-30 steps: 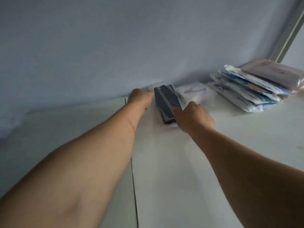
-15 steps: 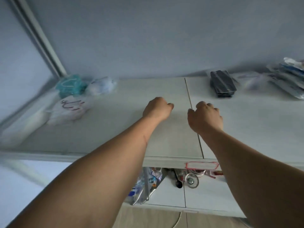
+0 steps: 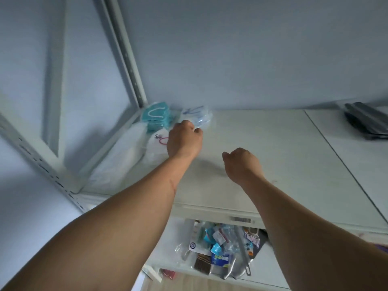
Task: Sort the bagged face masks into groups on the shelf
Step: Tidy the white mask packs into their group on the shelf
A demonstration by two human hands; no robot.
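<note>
Since half a second ago your view has swung left and your left hand (image 3: pixel 184 139) has travelled to the heap in the shelf's back-left corner, where its curled fingers now touch, perhaps pinch, the clear plastic bag with a pale blue mask (image 3: pixel 198 117); whether they have truly closed on it you cannot tell from behind. Your right hand (image 3: pixel 241 162) hovers above the white shelf board (image 3: pixel 273 148), fingers loosely curled round nothing.

By my reckoning you are partway through. One group looks settled: the stack of dark grey bagged masks (image 3: pixel 365 122) lies at the far right, well apart from your hands. What is left sits in the corner: the teal mask with white ear loops (image 3: pixel 156 116), the clear bag holding a white mask with pink loops (image 3: pixel 157 143) just beside your left wrist, and the large clear bag of white masks (image 3: pixel 121 156) along the left rail.

No writing reads: the small label (image 3: pixel 240 219) on the shelf's front edge is blurred, and so is the print on the packets (image 3: pixel 220 244) below.
</note>
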